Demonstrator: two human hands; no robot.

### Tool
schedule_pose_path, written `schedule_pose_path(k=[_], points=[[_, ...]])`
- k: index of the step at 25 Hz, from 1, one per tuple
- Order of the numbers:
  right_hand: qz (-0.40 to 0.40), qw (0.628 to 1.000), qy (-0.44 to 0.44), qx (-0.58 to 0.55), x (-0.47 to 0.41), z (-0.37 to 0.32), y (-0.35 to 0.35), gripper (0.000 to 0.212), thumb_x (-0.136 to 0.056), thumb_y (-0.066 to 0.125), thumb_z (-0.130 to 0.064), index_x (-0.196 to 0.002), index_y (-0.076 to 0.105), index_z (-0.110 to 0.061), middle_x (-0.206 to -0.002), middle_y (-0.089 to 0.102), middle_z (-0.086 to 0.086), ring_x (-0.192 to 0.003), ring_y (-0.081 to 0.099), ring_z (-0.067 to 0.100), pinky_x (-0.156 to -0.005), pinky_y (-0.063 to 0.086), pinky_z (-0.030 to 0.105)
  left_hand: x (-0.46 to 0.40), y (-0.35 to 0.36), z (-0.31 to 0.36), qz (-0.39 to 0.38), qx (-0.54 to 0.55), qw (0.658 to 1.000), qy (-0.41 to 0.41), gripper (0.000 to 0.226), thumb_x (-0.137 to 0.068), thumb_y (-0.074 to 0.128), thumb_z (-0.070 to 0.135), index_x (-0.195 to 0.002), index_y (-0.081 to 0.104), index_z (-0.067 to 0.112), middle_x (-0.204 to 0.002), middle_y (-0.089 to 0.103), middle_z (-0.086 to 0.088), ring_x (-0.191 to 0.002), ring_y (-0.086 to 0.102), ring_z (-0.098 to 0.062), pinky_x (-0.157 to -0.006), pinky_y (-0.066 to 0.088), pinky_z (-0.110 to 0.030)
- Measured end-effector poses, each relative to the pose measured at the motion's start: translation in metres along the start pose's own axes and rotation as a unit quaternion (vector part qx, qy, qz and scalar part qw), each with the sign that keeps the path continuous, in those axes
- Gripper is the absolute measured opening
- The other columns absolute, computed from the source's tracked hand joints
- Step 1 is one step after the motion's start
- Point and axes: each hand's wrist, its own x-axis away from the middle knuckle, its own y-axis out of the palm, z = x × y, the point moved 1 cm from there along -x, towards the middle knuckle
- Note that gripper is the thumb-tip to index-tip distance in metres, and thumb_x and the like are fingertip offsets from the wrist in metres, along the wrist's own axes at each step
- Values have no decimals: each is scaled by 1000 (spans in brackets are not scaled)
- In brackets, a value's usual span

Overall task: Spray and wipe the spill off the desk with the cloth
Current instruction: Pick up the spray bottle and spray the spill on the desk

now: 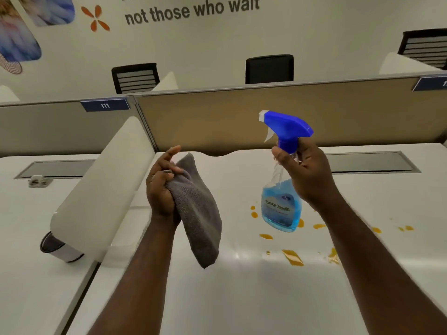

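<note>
A: Above the white desk [242,298]: right hand [307,175] grips spray bottle [280,204] by its neck, over the orange spill [292,257].
B: Light, slick plastic. Left hand [160,189] bunches grey cloth [196,213], soft, limp.

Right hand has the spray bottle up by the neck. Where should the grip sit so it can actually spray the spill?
Probably the narrow neck just under the blue trigger head, where the right hand already holds the spray bottle. Come from the side behind the nozzle, which points left. The white trigger hangs free in front, no finger on it; an index finger should hook it, then tip the nozzle down at the orange spill.
</note>
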Motion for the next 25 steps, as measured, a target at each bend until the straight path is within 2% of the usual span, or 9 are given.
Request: schedule_pose_path(k=[3, 6, 9, 13, 16, 20, 22, 24, 25], points=[[0, 1000, 25, -15, 22, 13, -21, 23, -88, 59, -38, -97, 58, -17, -82, 68, 3, -83, 68, 26, -79, 57, 45, -5, 20, 2, -36, -7, 999, 28, 20, -73, 34, 0, -69, 53, 4, -79, 66, -4, -104, 64, -23, -92, 51, -30], [-13, 1000, 15, -15, 38, 22, -33, 23, -84, 57, -45, -96, 56, -24, -79, 68, -4, -79, 69, 21, -74, 57, 39, -8, 43, 0, -57, -150, 985, 59, 17, -74, 41, 8, -69, 52, -4, -65, 58, -6, -64, 54, -25, -62, 46, -33], [-23, 999, 29, -28, 50, 34, -37, 24, -82, 57, -46, -94, 56, -25, -80, 69, 2, -78, 68, 20, -70, 56, 30, -9, 59, -2, -67, -264, 958, 84, 38, -83, 46, 27, -64, 45, -6, -63, 44, -24, -62, 43, -38, -60, 40, -45], [-35, 996, 26, -73, 60, 39, -33, 27, -83, 60, -48, -97, 58, -25, -85, 69, 3, -79, 66, 14, -67, 53, 17, -8, 73, 8, -73, -98, 990, 76, 35, -84, 46, 29, -57, 43, 6, -58, 39, -7, -59, 40, -20, -61, 40, -33], [-58, 993, 33, -96, 59, 39, -27, 35, -85, 59, -45, -105, 53, -17, -87, 63, 2, -76, 64, 13, -69, 53, 15, -13, 75, 19, -78, 39, 994, 60, 34, -82, 41, 37, -55, 44, 16, -59, 51, -2, -68, 47, -23, -81, 45, -33], [-102, 978, 77, -163, 61, 34, -18, 39, -78, 63, -36, -111, 42, -34, -73, 60, -10, -66, 62, 11, -64, 53, 15, -24, 79, 29, -86, 142, 985, 38, 40, -75, 52, 50, -51, 44, 19, -52, 45, 2, -66, 48, -20, -89, 44, -32], [-126, 973, 74, -181, 63, 31, -14, 32, -81, 61, -33, -110, 48, -38, -69, 60, -8, -63, 61, 11, -64, 54, 18, -26, 82, 30, -88, 170, 981, 38, 48, -64, 65, 60, -49, 46, 19, -50, 43, 2, -63, 45, -20, -88, 43, -33], [-143, 967, 86, -195, 65, 28, -9, 17, -84, 59, -37, -99, 62, -28, -62, 60, -4, -60, 59, 11, -63, 54, 21, -26, 82, 31, -87, 183, 979, 35, 53, -60, 68, 64, -48, 45, 17, -50, 42, 1, -63, 42, -22, -88, 41, -35], [-153, 962, 97, -206, 65, 27, -7, 24, -85, 58, -40, -94, 65, -19, -60, 60, -2, -59, 58, 12, -64, 53, 24, -28, 80, 28, -94, 194, 976, 35, 54, -60, 67, 64, -48, 45, 17, -51, 42, 0, -64, 42, -22, -88, 41, -36]])
